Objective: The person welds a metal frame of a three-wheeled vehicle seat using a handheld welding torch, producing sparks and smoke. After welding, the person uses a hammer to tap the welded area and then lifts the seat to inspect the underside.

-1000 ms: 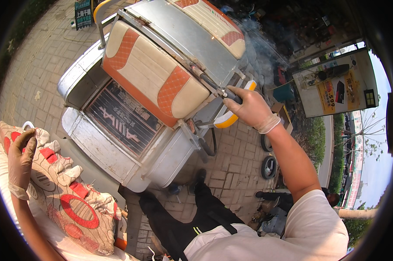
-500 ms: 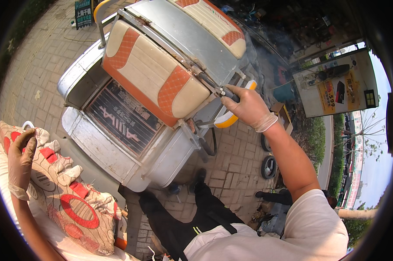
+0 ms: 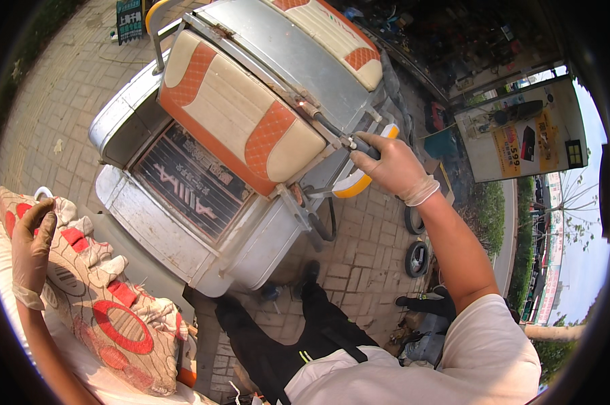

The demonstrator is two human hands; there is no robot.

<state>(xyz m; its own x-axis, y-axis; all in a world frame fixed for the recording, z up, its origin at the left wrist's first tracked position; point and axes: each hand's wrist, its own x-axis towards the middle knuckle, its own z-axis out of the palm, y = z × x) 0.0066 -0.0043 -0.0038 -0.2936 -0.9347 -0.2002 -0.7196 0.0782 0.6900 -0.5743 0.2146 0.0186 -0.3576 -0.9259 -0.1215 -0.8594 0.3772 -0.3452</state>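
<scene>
In my right hand (image 3: 394,169), gloved and closed, is the black handle of a rod-like tool (image 3: 332,129) whose exact kind I cannot make out. The rod runs along the end of a cream and orange padded seat (image 3: 241,111). Beside its far end a small reddish spot (image 3: 302,104) glows on the metal frame. The seat stands tilted up on a silver metal vehicle body (image 3: 126,209). At the far left, my left hand (image 3: 33,246), also gloved, has bent fingers held apart. It is against a patterned beige and red cloth (image 3: 109,304), with nothing visible in it.
A yellow and white curved rail (image 3: 365,177) juts out below my right hand. Small tyres (image 3: 416,259) lie on the brick paving at right. A dark cluttered workshop opening (image 3: 467,40) is behind. Another person's leg (image 3: 430,306) shows at lower right.
My right hand and the tool have shifted slightly right. Smoke beyond the seats has thinned, and a reddish glow shows on the frame. My left hand has not moved.
</scene>
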